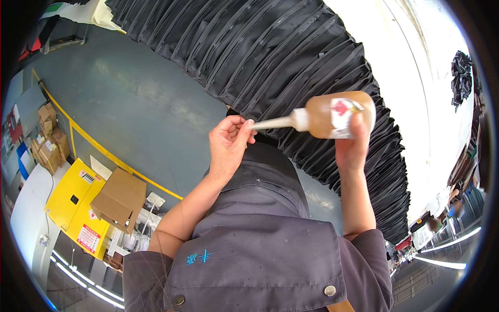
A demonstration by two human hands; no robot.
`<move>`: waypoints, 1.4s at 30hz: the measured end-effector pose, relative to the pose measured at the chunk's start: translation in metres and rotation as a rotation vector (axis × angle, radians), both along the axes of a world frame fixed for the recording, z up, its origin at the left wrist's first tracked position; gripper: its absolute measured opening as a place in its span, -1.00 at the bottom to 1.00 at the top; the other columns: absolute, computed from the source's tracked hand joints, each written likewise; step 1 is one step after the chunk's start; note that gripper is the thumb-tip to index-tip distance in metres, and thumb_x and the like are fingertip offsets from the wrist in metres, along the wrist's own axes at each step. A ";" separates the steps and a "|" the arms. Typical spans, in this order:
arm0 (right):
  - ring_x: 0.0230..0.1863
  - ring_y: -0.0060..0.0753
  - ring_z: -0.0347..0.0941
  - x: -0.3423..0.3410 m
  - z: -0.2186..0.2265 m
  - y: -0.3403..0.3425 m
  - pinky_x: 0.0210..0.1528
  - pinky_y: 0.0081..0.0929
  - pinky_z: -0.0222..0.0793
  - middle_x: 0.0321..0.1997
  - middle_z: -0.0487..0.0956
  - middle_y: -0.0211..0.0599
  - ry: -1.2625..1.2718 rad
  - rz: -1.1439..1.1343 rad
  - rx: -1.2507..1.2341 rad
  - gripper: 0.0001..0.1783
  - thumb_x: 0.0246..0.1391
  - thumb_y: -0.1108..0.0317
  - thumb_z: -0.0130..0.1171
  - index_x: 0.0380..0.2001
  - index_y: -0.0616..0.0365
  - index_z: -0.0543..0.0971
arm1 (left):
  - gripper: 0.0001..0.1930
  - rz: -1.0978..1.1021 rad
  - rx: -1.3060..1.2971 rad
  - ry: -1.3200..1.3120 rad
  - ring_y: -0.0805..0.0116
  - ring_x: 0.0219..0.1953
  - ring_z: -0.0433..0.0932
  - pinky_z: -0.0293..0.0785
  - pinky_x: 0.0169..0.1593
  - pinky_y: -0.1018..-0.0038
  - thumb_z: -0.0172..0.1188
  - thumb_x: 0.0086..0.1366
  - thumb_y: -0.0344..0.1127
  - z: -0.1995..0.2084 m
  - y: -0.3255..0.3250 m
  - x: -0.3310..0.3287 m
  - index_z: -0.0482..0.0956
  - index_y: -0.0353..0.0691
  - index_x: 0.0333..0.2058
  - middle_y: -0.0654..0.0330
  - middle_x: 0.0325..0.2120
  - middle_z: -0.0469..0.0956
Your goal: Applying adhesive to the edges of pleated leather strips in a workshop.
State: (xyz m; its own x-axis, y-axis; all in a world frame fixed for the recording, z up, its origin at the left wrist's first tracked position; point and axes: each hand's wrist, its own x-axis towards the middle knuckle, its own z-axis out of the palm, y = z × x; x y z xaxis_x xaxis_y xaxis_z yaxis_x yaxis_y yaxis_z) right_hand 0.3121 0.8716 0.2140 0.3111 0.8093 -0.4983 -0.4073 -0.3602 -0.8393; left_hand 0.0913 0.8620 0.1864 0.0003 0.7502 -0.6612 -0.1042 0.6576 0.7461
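My right hand (352,151) grips a translucent squeeze bottle (318,115) of amber-brown colour, with a white label. The bottle lies tilted onto its side, and its long pale nozzle (273,123) points left. At the nozzle's tip my left hand (228,143) is closed, fingers curled and thumb against them. Whether it pinches the tip itself or something small behind it, I cannot tell. Just beyond both hands runs a long row of black folded fabric pieces (244,57), packed side by side with their edges up.
A white table surface (400,62) borders the fabric row on the right, with a black bundle (461,78) farther off. To the left stand a yellow cabinet (73,200), an open cardboard box (120,197) and stacked cartons (49,151). A yellow line (99,148) crosses the grey floor.
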 end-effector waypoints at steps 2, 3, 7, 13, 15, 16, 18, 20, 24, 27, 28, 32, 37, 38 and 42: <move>-0.08 -0.36 0.36 0.017 -0.001 0.003 0.00 -0.37 0.32 -0.14 0.40 -0.23 0.399 -0.221 0.028 -0.50 0.02 0.12 0.03 -0.05 0.23 0.29 | -0.90 -0.021 -0.002 0.016 0.59 -0.59 0.43 0.26 -0.54 0.71 0.08 0.20 -0.38 0.001 0.000 -0.001 0.44 -0.30 -0.39 0.20 -0.56 0.51; -0.12 -0.36 0.36 0.035 -0.004 0.006 -0.06 -0.41 0.37 -0.18 0.37 -0.24 0.782 -0.136 0.095 -0.52 0.00 0.18 0.07 -0.08 0.25 0.29 | -0.90 -0.026 0.002 0.004 0.59 -0.59 0.43 0.26 -0.54 0.71 0.08 0.20 -0.38 0.000 -0.001 -0.001 0.44 -0.30 -0.39 0.20 -0.56 0.51; -0.18 -0.38 0.36 0.073 0.003 0.020 -0.16 -0.56 0.47 -0.22 0.35 -0.24 1.264 -0.375 0.366 -0.57 -0.05 0.26 0.14 -0.13 0.26 0.34 | -0.88 -0.083 -0.018 -0.024 0.59 -0.57 0.43 0.27 -0.54 0.71 0.04 0.21 -0.38 0.006 -0.008 -0.002 0.44 -0.33 -0.36 0.21 -0.54 0.51; -0.07 -0.38 0.36 0.097 0.007 0.027 -0.17 -0.50 0.47 -0.09 0.40 -0.23 0.109 -0.518 0.267 -0.57 0.02 0.12 0.08 -0.08 0.10 0.34 | -0.85 -0.154 0.050 -0.023 0.55 -0.55 0.45 0.41 -0.45 0.67 0.08 0.17 -0.45 0.013 -0.015 0.008 0.44 -0.38 -0.29 0.18 -0.52 0.52; -0.04 -0.37 0.36 0.091 0.007 0.031 -0.15 -0.44 0.47 -0.08 0.40 -0.25 -0.174 -0.472 0.211 -0.51 0.04 0.09 0.05 -0.01 0.06 0.26 | -0.85 -0.106 0.049 0.023 0.55 -0.55 0.46 0.42 -0.43 0.65 0.10 0.16 -0.46 0.011 -0.016 0.009 0.45 -0.39 -0.30 0.19 -0.53 0.52; -0.04 -0.37 0.36 0.090 0.007 0.033 -0.15 -0.44 0.47 -0.08 0.40 -0.25 -0.179 -0.478 0.214 -0.51 0.04 0.09 0.05 -0.01 0.06 0.26 | -0.85 -0.112 0.052 0.018 0.55 -0.55 0.46 0.42 -0.43 0.65 0.10 0.16 -0.46 0.011 -0.016 0.010 0.45 -0.39 -0.30 0.19 -0.53 0.52; -0.03 -0.37 0.35 0.086 0.008 0.038 -0.12 -0.39 0.45 -0.08 0.39 -0.27 -0.310 -0.402 0.201 -0.49 0.03 0.08 0.06 0.00 0.05 0.25 | -0.86 -0.123 0.035 0.076 0.56 -0.55 0.45 0.41 -0.45 0.66 0.11 0.16 -0.44 0.011 -0.014 0.011 0.46 -0.38 -0.32 0.20 -0.55 0.51; -0.05 -0.41 0.36 0.084 0.009 0.040 -0.14 -0.39 0.43 -0.08 0.39 -0.25 -0.337 -0.425 0.217 -0.49 0.03 0.12 0.06 -0.01 0.16 0.28 | -0.87 -0.124 0.035 0.068 0.57 -0.55 0.44 0.39 -0.46 0.66 0.11 0.17 -0.44 0.011 -0.014 0.013 0.46 -0.37 -0.32 0.21 -0.56 0.51; -0.08 -0.41 0.38 0.085 0.006 0.037 -0.14 -0.38 0.44 -0.11 0.41 -0.24 -0.316 -0.387 0.201 -0.50 0.03 0.13 0.07 -0.03 0.21 0.31 | -0.88 -0.108 0.040 0.049 0.57 -0.57 0.42 0.33 -0.48 0.67 0.10 0.18 -0.42 0.012 -0.014 0.014 0.46 -0.36 -0.33 0.22 -0.57 0.50; -0.09 -0.41 0.39 0.083 0.002 0.036 -0.14 -0.36 0.44 -0.13 0.42 -0.24 -0.327 -0.382 0.179 -0.50 0.02 0.13 0.08 -0.05 0.22 0.33 | -0.89 -0.105 0.038 0.034 0.57 -0.57 0.42 0.31 -0.48 0.67 0.09 0.19 -0.42 0.011 -0.014 0.014 0.46 -0.35 -0.34 0.23 -0.57 0.50; -0.09 -0.41 0.39 0.082 0.000 0.036 -0.13 -0.35 0.44 -0.14 0.42 -0.24 -0.332 -0.383 0.172 -0.50 0.02 0.13 0.08 -0.06 0.23 0.33 | -0.89 -0.109 0.036 0.036 0.57 -0.57 0.42 0.31 -0.48 0.67 0.09 0.19 -0.42 0.011 -0.014 0.014 0.46 -0.35 -0.34 0.23 -0.57 0.50; -0.13 -0.42 0.41 0.079 -0.004 0.042 -0.14 -0.35 0.44 -0.17 0.45 -0.25 -0.307 -0.375 0.191 -0.53 0.02 0.15 0.08 -0.08 0.24 0.35 | -0.88 -0.109 0.046 0.038 0.58 -0.57 0.41 0.29 -0.50 0.69 0.07 0.20 -0.41 0.010 -0.016 0.013 0.46 -0.34 -0.33 0.22 -0.56 0.50; -0.10 -0.42 0.40 0.080 -0.009 0.043 -0.17 -0.40 0.45 -0.13 0.44 -0.26 -0.298 -0.300 0.178 -0.51 0.03 0.13 0.08 -0.03 0.16 0.31 | -0.88 -0.116 0.042 0.053 0.59 -0.58 0.41 0.27 -0.51 0.70 0.05 0.21 -0.40 0.012 -0.014 0.014 0.46 -0.33 -0.33 0.22 -0.56 0.49; -0.10 -0.41 0.41 0.080 -0.009 0.043 -0.16 -0.39 0.45 -0.13 0.43 -0.25 -0.295 -0.284 0.182 -0.51 0.03 0.14 0.09 -0.03 0.18 0.30 | -0.89 -0.112 0.037 0.047 0.59 -0.58 0.41 0.27 -0.51 0.70 0.05 0.21 -0.40 0.012 -0.014 0.015 0.46 -0.33 -0.33 0.22 -0.56 0.49; -0.11 -0.41 0.41 0.075 -0.008 0.042 -0.16 -0.37 0.46 -0.13 0.43 -0.25 -0.302 -0.275 0.156 -0.50 0.03 0.15 0.09 -0.03 0.21 0.30 | -0.88 -0.109 0.032 0.021 0.55 -0.56 0.43 0.31 -0.49 0.67 0.09 0.19 -0.42 0.011 -0.014 0.012 0.46 -0.35 -0.33 0.22 -0.55 0.50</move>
